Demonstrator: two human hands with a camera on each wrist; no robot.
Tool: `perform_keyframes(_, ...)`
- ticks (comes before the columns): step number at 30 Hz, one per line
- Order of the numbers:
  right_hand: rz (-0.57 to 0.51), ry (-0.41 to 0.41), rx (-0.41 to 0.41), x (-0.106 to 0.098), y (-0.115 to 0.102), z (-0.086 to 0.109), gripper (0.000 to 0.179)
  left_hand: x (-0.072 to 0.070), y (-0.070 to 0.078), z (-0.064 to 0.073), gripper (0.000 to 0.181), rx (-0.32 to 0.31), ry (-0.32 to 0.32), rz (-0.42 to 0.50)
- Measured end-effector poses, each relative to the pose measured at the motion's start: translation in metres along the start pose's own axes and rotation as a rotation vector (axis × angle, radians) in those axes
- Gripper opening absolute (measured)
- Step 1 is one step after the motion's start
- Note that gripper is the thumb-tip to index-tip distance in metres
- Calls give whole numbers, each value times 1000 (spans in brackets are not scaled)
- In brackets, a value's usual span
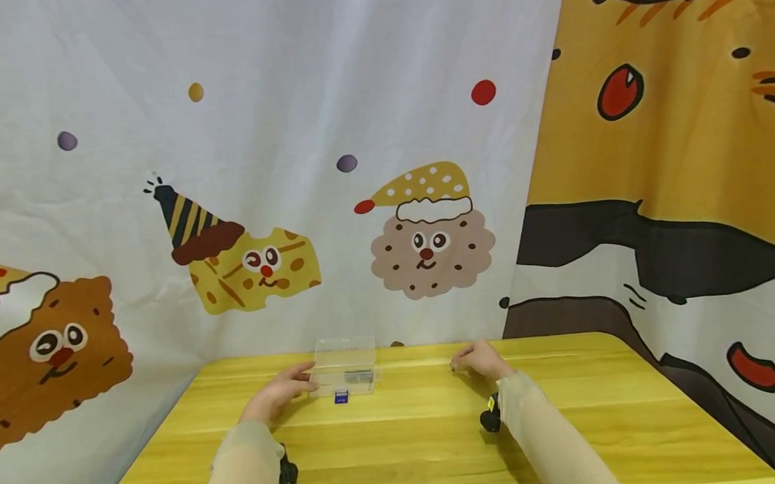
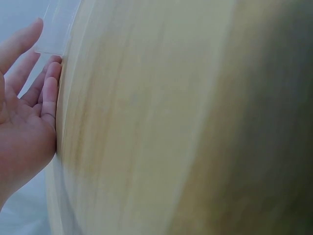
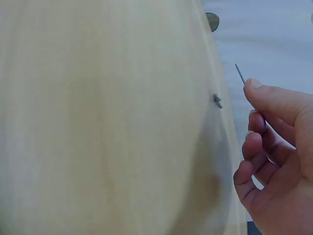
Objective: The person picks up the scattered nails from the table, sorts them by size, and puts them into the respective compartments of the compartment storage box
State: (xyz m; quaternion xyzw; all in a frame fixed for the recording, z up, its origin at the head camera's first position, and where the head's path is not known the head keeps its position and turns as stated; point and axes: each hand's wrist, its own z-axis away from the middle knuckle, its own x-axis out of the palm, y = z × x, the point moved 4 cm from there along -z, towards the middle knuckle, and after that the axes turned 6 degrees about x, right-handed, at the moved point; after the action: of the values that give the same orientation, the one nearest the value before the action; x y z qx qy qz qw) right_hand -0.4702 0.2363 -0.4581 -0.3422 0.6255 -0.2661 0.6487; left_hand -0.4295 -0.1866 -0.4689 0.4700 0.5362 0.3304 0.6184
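A clear plastic box stands at the far side of the table, its transparent lid raised. Inside lie some small dark slender pieces, too small to make out. A blue label shows at the box's front. My left hand is at the box's left side, fingers fairly straight, with the fingertips up against the clear plastic. To the right, my right hand pinches a thin pointed nail between thumb and fingers, its point sticking out past the thumb. Below it on the table lies a small metal piece like a screw.
The yellow wood-grain table ends at a printed curtain just behind the box. A dark camera is strapped on each wrist.
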Motion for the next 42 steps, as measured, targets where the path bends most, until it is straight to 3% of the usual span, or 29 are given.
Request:
perform_keyframes(4, -23, -12, -32, -2, -10, -3, 17, 0, -1, 0, 68, 0, 6, 2)
perform_keyframes(16, -21, -43, -24, 9, -38, -19, 20, -1, 1, 2, 68, 2, 6, 29)
perform_keyframes(42, -41, -203, -184, 82, -87, -20, 20, -1, -4, -1, 65, -14, 6, 9)
